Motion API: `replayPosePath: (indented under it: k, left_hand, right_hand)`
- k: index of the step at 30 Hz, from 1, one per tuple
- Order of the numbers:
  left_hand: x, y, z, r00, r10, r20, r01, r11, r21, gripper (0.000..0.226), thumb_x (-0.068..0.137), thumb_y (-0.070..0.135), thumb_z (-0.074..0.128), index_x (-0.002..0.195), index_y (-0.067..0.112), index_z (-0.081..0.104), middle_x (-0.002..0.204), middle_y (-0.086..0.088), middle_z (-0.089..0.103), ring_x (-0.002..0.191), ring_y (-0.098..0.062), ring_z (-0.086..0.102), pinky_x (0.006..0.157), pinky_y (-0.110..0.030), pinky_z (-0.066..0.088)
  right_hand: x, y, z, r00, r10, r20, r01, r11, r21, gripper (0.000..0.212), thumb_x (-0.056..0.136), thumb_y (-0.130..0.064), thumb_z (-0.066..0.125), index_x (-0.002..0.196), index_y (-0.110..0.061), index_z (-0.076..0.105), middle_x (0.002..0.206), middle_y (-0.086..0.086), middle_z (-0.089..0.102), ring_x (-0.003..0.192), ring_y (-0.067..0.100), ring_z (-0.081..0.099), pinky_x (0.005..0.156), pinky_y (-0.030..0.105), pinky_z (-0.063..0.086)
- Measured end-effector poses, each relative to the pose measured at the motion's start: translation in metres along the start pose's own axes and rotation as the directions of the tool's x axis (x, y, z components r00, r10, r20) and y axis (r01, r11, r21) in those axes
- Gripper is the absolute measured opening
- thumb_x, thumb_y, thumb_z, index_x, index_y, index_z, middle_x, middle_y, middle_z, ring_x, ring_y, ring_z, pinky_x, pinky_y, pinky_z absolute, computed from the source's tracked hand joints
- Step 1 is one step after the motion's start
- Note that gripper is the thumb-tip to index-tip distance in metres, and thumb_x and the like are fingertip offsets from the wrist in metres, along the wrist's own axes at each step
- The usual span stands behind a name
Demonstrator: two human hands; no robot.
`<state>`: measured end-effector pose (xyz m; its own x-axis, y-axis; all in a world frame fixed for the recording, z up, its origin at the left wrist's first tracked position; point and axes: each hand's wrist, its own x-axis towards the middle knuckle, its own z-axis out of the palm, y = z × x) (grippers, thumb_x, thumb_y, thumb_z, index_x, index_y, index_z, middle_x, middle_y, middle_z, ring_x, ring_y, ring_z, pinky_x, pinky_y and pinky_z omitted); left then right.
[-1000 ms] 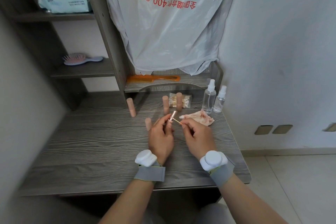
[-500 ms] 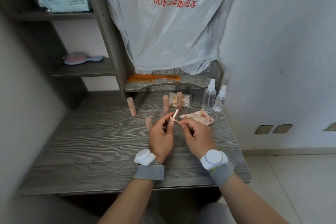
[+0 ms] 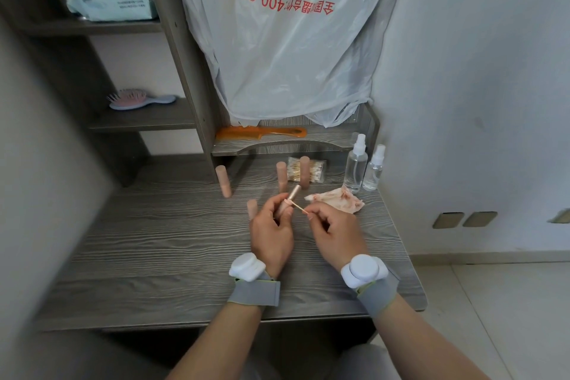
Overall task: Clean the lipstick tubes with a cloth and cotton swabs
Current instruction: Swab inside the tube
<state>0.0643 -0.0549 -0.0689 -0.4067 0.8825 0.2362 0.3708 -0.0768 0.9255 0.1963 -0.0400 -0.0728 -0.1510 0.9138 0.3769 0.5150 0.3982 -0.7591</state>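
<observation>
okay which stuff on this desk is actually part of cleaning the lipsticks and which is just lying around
In use: lipstick tube in the left hand; cotton swab in the right hand; stained cloth; standing tubes; swab pack; possibly the spray bottles.

Lying about: hairbrush, orange comb, tissue pack, plastic bag.

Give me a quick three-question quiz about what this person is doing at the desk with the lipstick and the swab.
1. True or false: the left hand holds a lipstick tube.
2. What does the right hand pinch? A) the orange comb B) a cotton swab C) a spray bottle
3. Fill in: the stained cloth lies on the desk next to two clear spray ____.

Key
1. True; the tube is tilted, its upper end sticking out above the fingers.
2. B; the cotton swab reaches from the fingertips to the tube.
3. Bottles; the spray bottles stand upright near the wall.
</observation>
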Motion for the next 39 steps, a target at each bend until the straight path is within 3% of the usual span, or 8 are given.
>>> replayPosePath:
  k: [6, 10, 14, 21, 24, 30, 36, 39]
  left_hand:
    - [0.0033, -0.0069, 0.0029, 0.999, -0.034, -0.021, 0.033, 0.999, -0.029, 0.015, 0.099, 0.02, 0.053, 0.11, 0.024, 0.063, 0.093, 0.002, 0.063, 0.077, -0.009, 0.061, 0.079, -0.032, 0.053]
    - [0.0015, -0.005, 0.0032, 0.994, -0.033, 0.101, 0.037, 0.999, -0.035, 0.014, 0.101, 0.022, 0.05, 0.109, 0.028, 0.06, 0.094, 0.014, 0.071, 0.086, -0.003, 0.063, 0.082, -0.024, 0.05]
    - [-0.0004, -0.0033, 0.0025, 0.992, -0.012, 0.125, 0.012, 1.0, -0.004, 0.013, 0.101, 0.022, 0.051, 0.108, 0.029, 0.06, 0.099, 0.015, 0.071, 0.091, 0.001, 0.063, 0.081, -0.017, 0.046]
    - [0.0018, -0.0065, 0.0026, 0.999, 0.046, 0.004, -0.046, 0.996, 0.077, 0.017, 0.097, 0.022, 0.058, 0.111, 0.019, 0.066, 0.098, 0.003, 0.066, 0.092, -0.015, 0.062, 0.087, -0.037, 0.051]
    - [0.0009, -0.0061, 0.0026, 0.998, 0.047, 0.032, -0.05, 0.996, 0.071, 0.019, 0.097, 0.021, 0.059, 0.114, 0.019, 0.067, 0.101, 0.003, 0.068, 0.093, -0.014, 0.063, 0.088, -0.034, 0.052]
    - [0.0001, -0.0034, 0.0021, 0.998, 0.041, 0.041, -0.044, 0.996, 0.083, 0.022, 0.095, 0.019, 0.061, 0.116, 0.016, 0.068, 0.105, 0.005, 0.069, 0.092, -0.009, 0.061, 0.085, -0.02, 0.046]
    - [-0.0001, -0.0034, 0.0018, 1.0, 0.019, 0.023, -0.02, 0.997, 0.072, 0.022, 0.095, 0.02, 0.062, 0.116, 0.02, 0.069, 0.102, 0.009, 0.068, 0.09, -0.003, 0.061, 0.082, -0.02, 0.048]
    - [-0.0003, -0.0027, 0.0012, 1.0, 0.022, -0.004, -0.021, 0.998, 0.065, 0.021, 0.093, 0.021, 0.065, 0.113, 0.021, 0.07, 0.098, 0.009, 0.069, 0.087, -0.001, 0.061, 0.081, -0.02, 0.049]
  right_hand:
    - [0.0, 0.0006, 0.0008, 1.0, 0.006, -0.015, -0.006, 1.0, -0.006, 0.015, 0.09, -0.013, 0.062, 0.089, -0.024, 0.071, 0.055, -0.014, 0.054, 0.054, 0.007, 0.051, 0.052, 0.013, 0.035]
    - [0.0, 0.0003, -0.0003, 0.998, 0.015, -0.06, -0.015, 1.0, 0.013, 0.015, 0.093, -0.014, 0.059, 0.094, -0.024, 0.07, 0.058, -0.015, 0.056, 0.058, 0.005, 0.054, 0.056, 0.015, 0.038]
    - [0.0002, -0.0024, -0.0014, 0.994, 0.029, -0.101, -0.025, 0.999, 0.039, 0.017, 0.095, -0.013, 0.057, 0.101, -0.022, 0.07, 0.067, -0.023, 0.058, 0.066, -0.004, 0.056, 0.061, 0.005, 0.036]
    - [-0.0006, -0.0006, -0.0023, 0.997, -0.036, -0.062, 0.037, 0.999, 0.026, 0.016, 0.096, -0.014, 0.056, 0.102, -0.021, 0.07, 0.073, -0.013, 0.064, 0.066, 0.006, 0.057, 0.061, 0.012, 0.041]
    - [0.0005, 0.0017, -0.0016, 0.994, 0.02, -0.112, -0.016, 0.999, 0.032, 0.017, 0.097, -0.015, 0.055, 0.103, -0.023, 0.069, 0.082, -0.019, 0.064, 0.071, -0.005, 0.057, 0.066, 0.011, 0.041]
    - [-0.0014, -0.0025, -0.0029, 0.998, -0.029, -0.053, 0.03, 0.999, 0.015, 0.016, 0.097, -0.016, 0.056, 0.102, -0.022, 0.069, 0.073, -0.019, 0.061, 0.067, 0.002, 0.057, 0.062, 0.01, 0.04]
    - [0.0012, 0.0016, -0.0013, 0.989, 0.085, -0.122, -0.09, 0.995, -0.035, 0.016, 0.098, -0.019, 0.054, 0.101, -0.025, 0.068, 0.071, -0.023, 0.055, 0.065, -0.004, 0.051, 0.062, 0.009, 0.036]
    - [0.0017, -0.0002, -0.0003, 0.99, 0.106, -0.089, -0.115, 0.988, -0.099, 0.014, 0.096, -0.021, 0.054, 0.1, -0.024, 0.067, 0.068, -0.017, 0.059, 0.065, 0.008, 0.056, 0.061, 0.022, 0.044]
